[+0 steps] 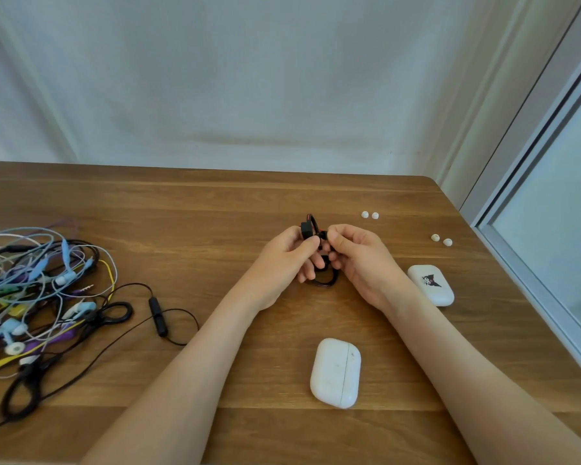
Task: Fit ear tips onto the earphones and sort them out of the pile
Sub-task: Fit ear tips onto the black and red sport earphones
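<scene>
Over the middle of the wooden table (188, 209), both hands hold a black earphone with red trim (307, 227); its coiled cable hangs below my fingers. My left hand (289, 260) grips the earphone's body. My right hand (356, 256) pinches a small black part at its tip, and my fingers hide what it is. Two white ear tips (369, 215) lie behind my hands, and two cream ear tips (441, 239) lie further right. A tangled pile of coloured wired earphones (37, 297) fills the table's left side.
A white earbud case (336, 372) lies near the front, between my forearms. A second white case with a black cartoon print (431, 284) sits right of my right wrist. A black cable with an inline remote (157, 316) trails out of the pile. A window frame (530, 209) borders the table's right edge.
</scene>
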`<state>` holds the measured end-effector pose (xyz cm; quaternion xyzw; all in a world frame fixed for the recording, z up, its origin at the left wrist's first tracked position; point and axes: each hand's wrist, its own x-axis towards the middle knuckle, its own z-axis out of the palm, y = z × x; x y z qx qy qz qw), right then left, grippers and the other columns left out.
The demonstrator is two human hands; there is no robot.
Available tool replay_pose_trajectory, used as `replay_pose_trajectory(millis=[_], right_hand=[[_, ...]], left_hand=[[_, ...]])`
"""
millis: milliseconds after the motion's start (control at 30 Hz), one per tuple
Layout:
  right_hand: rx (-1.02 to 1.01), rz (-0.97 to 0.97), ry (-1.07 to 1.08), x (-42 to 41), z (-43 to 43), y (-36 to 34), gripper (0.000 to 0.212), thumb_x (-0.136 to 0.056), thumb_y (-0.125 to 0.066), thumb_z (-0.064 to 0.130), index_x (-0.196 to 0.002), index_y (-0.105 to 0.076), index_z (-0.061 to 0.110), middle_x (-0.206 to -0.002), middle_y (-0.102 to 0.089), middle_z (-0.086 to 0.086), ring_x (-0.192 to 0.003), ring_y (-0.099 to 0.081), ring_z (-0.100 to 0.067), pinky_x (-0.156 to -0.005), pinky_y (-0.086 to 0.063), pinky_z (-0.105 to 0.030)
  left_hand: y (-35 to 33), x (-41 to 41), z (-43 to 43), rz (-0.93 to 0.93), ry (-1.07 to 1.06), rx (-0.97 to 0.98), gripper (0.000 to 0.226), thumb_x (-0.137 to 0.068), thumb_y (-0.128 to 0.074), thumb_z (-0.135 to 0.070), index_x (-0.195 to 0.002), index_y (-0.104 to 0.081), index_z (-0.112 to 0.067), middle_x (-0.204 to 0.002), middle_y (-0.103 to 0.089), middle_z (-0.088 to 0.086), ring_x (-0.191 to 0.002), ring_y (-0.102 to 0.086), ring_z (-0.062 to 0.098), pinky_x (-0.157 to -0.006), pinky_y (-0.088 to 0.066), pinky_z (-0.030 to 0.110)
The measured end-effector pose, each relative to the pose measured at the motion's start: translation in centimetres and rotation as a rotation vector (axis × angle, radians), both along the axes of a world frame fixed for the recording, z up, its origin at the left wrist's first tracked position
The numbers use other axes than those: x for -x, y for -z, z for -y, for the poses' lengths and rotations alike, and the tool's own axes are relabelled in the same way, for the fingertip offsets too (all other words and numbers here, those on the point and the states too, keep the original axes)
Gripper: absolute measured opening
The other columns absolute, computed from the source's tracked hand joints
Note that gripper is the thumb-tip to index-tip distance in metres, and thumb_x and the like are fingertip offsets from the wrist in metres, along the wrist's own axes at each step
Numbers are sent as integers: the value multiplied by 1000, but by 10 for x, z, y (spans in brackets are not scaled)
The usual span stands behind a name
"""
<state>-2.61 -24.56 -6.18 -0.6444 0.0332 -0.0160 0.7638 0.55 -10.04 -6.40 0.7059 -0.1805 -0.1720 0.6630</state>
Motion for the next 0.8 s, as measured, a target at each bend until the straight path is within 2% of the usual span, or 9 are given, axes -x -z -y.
replay_pose_trajectory(millis=[300, 467, 800], right_hand=[[33, 17, 17, 0, 0, 2, 21, -98, -48, 9, -81, -61, 12, -74, -55, -2, -66, -47, -10, -62, -41, -21], [56, 17, 38, -1, 0, 5, 17, -98, -48, 8, -88, -62, 11, -74, -58, -3, -65, -49, -9, -62, -42, -21], [5, 28, -2, 1, 1, 2, 13, -98, -46, 3, -94, -56, 11, -72, -58, -2, -63, -53, -7, -60, -44, -19]], left_hand=[[1, -1, 0, -12, -10, -2, 12, -98, -51, -17, -98, -63, -17, -68, -65, -2, -57, -58, 8, -53, -45, 19], [1, 0, 0, 34, 15, -50, 11, -98, -52, -17, -98, -63, -19, -69, -66, -1, -58, -60, 8, -53, -46, 19], [1, -2, -1, 19, 15, -73, 20, -100, -47, -24, -98, -63, -12, -68, -65, -2, -58, -59, 7, -53, -46, 19]])
